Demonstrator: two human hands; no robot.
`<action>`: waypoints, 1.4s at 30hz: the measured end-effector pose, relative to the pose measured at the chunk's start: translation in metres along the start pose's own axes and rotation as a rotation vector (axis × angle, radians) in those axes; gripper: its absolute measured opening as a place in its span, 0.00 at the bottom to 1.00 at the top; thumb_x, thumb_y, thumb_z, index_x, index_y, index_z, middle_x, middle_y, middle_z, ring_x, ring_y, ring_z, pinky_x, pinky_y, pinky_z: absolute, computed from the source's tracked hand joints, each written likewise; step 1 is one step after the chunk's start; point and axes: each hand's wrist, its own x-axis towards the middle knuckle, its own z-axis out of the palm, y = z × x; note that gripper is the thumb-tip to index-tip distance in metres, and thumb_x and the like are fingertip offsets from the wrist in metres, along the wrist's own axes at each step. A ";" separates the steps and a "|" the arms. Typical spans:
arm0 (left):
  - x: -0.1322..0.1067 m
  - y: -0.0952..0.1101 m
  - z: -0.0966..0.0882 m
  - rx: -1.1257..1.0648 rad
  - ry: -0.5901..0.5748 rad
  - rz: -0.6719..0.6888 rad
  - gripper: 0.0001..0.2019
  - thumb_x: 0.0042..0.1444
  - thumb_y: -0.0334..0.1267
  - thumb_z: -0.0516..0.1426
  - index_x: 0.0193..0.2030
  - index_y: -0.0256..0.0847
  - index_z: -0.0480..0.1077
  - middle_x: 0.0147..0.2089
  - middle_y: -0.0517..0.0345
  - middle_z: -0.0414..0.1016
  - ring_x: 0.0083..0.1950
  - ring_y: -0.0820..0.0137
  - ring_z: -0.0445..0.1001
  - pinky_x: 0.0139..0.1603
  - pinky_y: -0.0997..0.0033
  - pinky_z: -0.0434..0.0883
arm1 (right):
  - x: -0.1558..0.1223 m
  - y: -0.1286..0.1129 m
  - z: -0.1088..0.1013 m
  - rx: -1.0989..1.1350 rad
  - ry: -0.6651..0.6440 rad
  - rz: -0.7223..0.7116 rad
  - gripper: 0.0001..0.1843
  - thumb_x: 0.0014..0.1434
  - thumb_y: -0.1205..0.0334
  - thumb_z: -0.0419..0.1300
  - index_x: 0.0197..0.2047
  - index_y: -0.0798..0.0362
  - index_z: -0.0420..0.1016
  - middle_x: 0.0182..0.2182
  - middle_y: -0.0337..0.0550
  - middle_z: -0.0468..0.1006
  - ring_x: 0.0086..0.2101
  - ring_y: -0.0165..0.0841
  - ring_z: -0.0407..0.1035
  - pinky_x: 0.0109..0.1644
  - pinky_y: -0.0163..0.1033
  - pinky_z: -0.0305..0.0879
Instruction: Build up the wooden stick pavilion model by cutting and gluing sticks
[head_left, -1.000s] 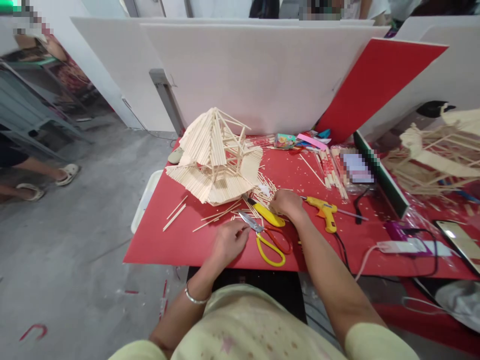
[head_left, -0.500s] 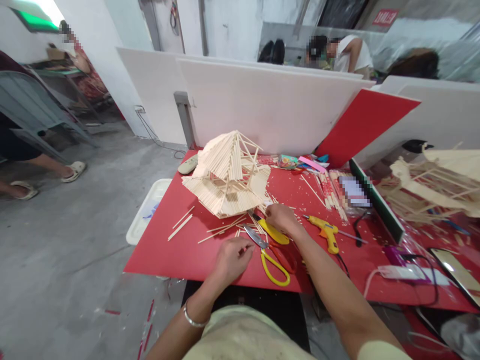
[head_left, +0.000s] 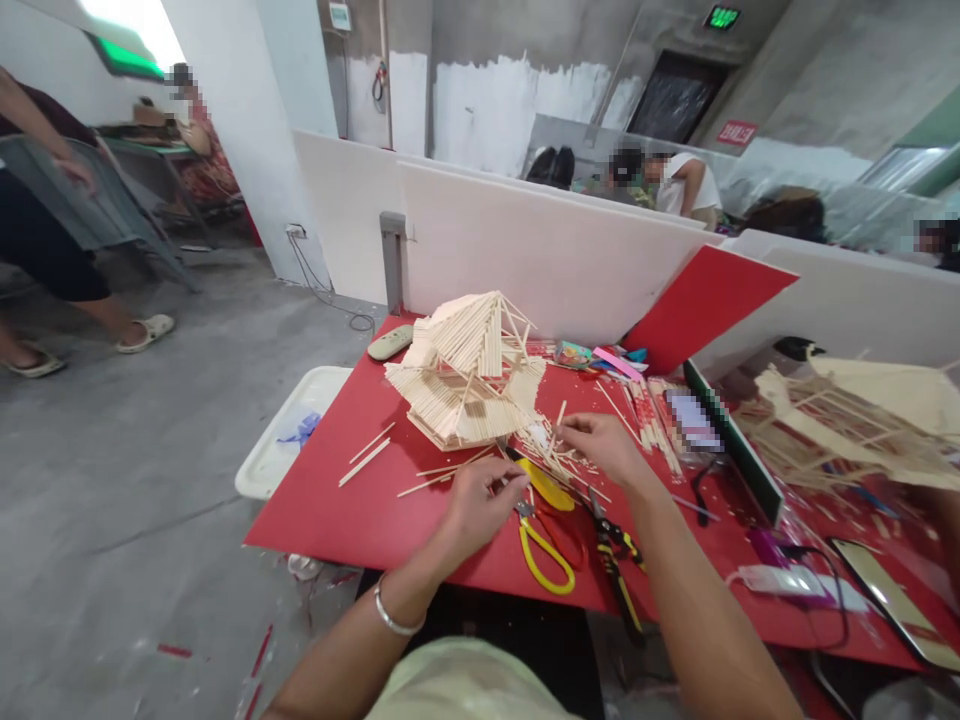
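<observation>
My right hand point(head_left: 604, 447) is closed in a pinch on a short wooden stick point(head_left: 558, 424), which stands nearly upright from the fingertips. It is over a scatter of loose sticks and cut bits. My left hand point(head_left: 484, 505) has its fingers curled together; whatever they may hold is hidden. Beside it lie yellow-handled scissors point(head_left: 546, 560), their blades partly covered by that hand. A tool with a thick yellow handle point(head_left: 547, 485) rests between my hands. Just behind them stands a model pavilion point(head_left: 469, 380) made of thin wooden sticks, its roof partly open on the right.
Yellow-and-black pliers point(head_left: 619, 570) lie by my right forearm. A remote point(head_left: 390, 342) sits at the red table's point(head_left: 330, 510) back left. Further right are a phone point(head_left: 694, 418), a power strip point(head_left: 784, 578) and another stick model point(head_left: 847, 410). White boards point(head_left: 540, 240) stand behind. Other people are farther off.
My right hand has lifted from the stick pile and now shows a short stick. The view has shifted; the glue gun is no longer visible and the pliers have come into sight.
</observation>
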 end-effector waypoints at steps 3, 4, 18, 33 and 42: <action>0.011 0.015 0.001 -0.201 0.004 -0.070 0.17 0.59 0.48 0.60 0.46 0.37 0.78 0.33 0.54 0.78 0.23 0.76 0.69 0.23 0.77 0.65 | -0.016 -0.039 -0.018 0.411 -0.053 -0.155 0.20 0.57 0.44 0.61 0.38 0.55 0.77 0.30 0.41 0.79 0.28 0.29 0.70 0.32 0.33 0.64; 0.015 0.022 0.000 -0.274 -0.033 -0.098 0.18 0.59 0.50 0.60 0.46 0.36 0.77 0.32 0.55 0.78 0.21 0.77 0.68 0.22 0.77 0.64 | -0.019 -0.052 -0.023 0.505 -0.078 -0.200 0.20 0.55 0.44 0.63 0.36 0.54 0.77 0.28 0.40 0.78 0.27 0.28 0.69 0.31 0.33 0.63; 0.065 0.057 -0.042 -0.488 0.161 -0.154 0.22 0.49 0.56 0.65 0.30 0.35 0.73 0.19 0.62 0.71 0.13 0.83 0.60 0.12 0.82 0.52 | 0.042 -0.121 -0.047 0.482 0.209 -0.573 0.18 0.57 0.50 0.65 0.47 0.49 0.80 0.41 0.42 0.82 0.39 0.32 0.74 0.47 0.42 0.72; 0.080 0.053 -0.045 -0.528 0.294 -0.141 0.23 0.48 0.56 0.65 0.33 0.34 0.73 0.21 0.64 0.70 0.12 0.83 0.58 0.12 0.81 0.49 | 0.068 -0.117 -0.050 0.040 0.393 -0.756 0.19 0.66 0.55 0.54 0.56 0.49 0.77 0.38 0.41 0.80 0.33 0.29 0.67 0.39 0.36 0.64; 0.083 0.054 -0.046 -0.469 0.336 -0.137 0.22 0.49 0.56 0.65 0.30 0.35 0.72 0.17 0.65 0.68 0.11 0.83 0.56 0.11 0.80 0.46 | 0.070 -0.118 -0.048 -0.028 0.411 -0.753 0.21 0.67 0.56 0.52 0.59 0.48 0.75 0.41 0.44 0.79 0.34 0.30 0.67 0.41 0.37 0.63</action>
